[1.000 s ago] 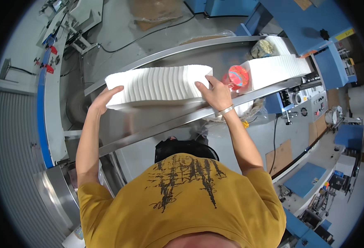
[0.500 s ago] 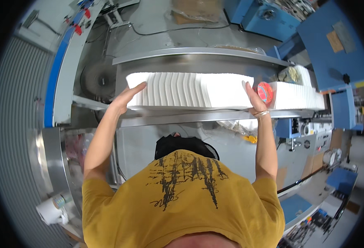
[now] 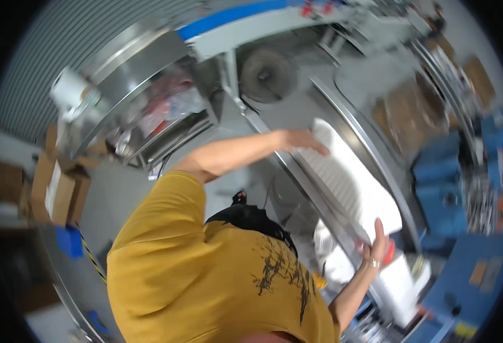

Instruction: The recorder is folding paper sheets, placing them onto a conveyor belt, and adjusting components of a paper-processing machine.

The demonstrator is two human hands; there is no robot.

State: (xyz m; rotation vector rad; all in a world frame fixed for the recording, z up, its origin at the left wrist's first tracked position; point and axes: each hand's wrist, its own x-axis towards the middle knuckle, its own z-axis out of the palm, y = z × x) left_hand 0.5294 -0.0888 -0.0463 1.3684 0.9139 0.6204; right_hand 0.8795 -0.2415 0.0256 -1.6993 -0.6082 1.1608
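A long stack of white, thin sheets with a ridged side (image 3: 351, 177) lies slantwise in the metal trough (image 3: 314, 191). My left hand (image 3: 303, 140) is at the stack's far end, its fingers stretched over the near edge and slightly blurred; whether it touches the sheets I cannot tell. By the other end is my right hand (image 3: 375, 247), thumb raised and apart from the fingers, which are partly hidden. A red round item (image 3: 390, 250) shows just beyond that hand. Beside it a second white ridged stack (image 3: 399, 288) sits further along the trough.
A round fan-like object (image 3: 267, 76) stands on the floor beyond the trough's far end. At left are a steel table (image 3: 142, 63) with a white roll (image 3: 71, 90) and opened cardboard boxes (image 3: 62, 191). Blue machinery (image 3: 443, 188) stands at right.
The view has swung round, so the trough now runs slantwise at the right. My left hand has shifted from the stack's end onto its near side, fingers straightened.
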